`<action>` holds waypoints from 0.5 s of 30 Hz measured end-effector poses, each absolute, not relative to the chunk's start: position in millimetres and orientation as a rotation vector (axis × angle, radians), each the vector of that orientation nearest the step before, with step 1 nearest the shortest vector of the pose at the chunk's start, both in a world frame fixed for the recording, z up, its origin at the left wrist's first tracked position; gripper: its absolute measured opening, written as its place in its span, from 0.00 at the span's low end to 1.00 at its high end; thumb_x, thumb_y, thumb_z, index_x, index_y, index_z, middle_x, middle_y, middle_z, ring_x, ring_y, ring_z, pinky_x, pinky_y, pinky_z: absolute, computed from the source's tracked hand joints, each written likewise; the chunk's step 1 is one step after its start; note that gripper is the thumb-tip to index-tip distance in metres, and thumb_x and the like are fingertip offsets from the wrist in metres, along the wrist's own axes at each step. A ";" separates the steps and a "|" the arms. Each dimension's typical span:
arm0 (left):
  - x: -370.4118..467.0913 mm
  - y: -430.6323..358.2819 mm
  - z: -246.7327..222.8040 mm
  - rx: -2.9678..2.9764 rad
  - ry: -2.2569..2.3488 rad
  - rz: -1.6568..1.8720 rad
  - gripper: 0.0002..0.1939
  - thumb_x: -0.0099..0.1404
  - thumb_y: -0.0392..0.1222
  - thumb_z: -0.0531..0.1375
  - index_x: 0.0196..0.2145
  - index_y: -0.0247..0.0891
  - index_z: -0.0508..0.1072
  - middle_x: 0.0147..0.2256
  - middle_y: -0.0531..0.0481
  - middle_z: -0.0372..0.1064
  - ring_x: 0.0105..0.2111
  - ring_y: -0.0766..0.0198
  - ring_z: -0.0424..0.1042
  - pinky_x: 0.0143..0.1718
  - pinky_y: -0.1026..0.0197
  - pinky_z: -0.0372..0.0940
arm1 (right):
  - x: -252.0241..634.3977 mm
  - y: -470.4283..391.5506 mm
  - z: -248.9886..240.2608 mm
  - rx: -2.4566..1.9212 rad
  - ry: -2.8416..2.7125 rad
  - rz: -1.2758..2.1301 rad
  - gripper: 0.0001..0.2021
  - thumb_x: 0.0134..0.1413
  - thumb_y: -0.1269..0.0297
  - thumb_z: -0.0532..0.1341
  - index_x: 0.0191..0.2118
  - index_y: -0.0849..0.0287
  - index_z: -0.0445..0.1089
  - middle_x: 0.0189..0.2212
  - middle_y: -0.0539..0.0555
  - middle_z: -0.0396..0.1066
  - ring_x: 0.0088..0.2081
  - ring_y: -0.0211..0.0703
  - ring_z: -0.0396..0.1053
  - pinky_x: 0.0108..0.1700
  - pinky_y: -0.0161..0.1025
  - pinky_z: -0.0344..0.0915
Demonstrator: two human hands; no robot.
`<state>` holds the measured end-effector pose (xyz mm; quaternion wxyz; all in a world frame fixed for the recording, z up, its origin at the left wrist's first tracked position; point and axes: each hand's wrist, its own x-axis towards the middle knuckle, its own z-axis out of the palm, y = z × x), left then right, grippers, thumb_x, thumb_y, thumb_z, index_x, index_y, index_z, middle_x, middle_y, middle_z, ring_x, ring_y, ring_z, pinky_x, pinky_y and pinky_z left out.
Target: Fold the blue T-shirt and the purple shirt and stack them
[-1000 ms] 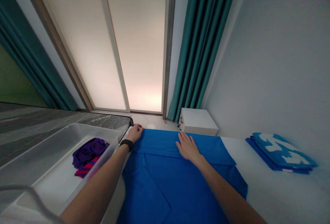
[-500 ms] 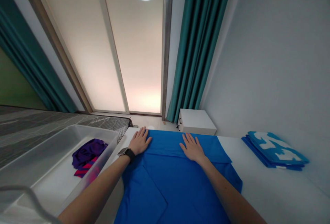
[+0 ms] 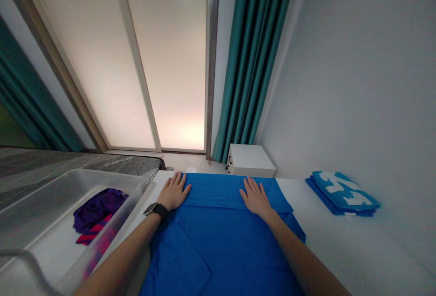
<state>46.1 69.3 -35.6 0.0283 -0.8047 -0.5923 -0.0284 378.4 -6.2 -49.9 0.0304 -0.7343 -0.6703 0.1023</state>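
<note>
Lying spread on the white table (image 3: 340, 241), the blue cloth (image 3: 207, 246) sits at 6 o'clock in view, under both hands.
Its far edge is folded over in a band; the left hand (image 3: 173, 191) rests at its 11 o'clock corner, partly on the table, the right hand (image 3: 256, 197) flat toward 1 o'clock, fingers of both released and extended, grasping nothing. At the cloth's 9 o'clock, a clear bin (image 3: 136, 187) holds a purple garment (image 3: 98, 209) and red-striped fabric (image 3: 91, 236); at 2 o'clock lies a folded blue-and-white stack (image 3: 344, 194).
</note>
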 end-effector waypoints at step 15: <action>46.8 69.4 -31.1 -2.471 -1.845 -0.025 0.33 0.71 0.54 0.42 0.67 0.32 0.53 0.68 0.41 0.45 0.68 0.54 0.42 0.65 0.47 0.42 | 436.1 -0.1 -64.1 -2.332 -1.999 0.308 0.35 0.65 0.46 0.34 0.70 0.62 0.40 0.70 0.55 0.36 0.70 0.45 0.32 0.68 0.52 0.30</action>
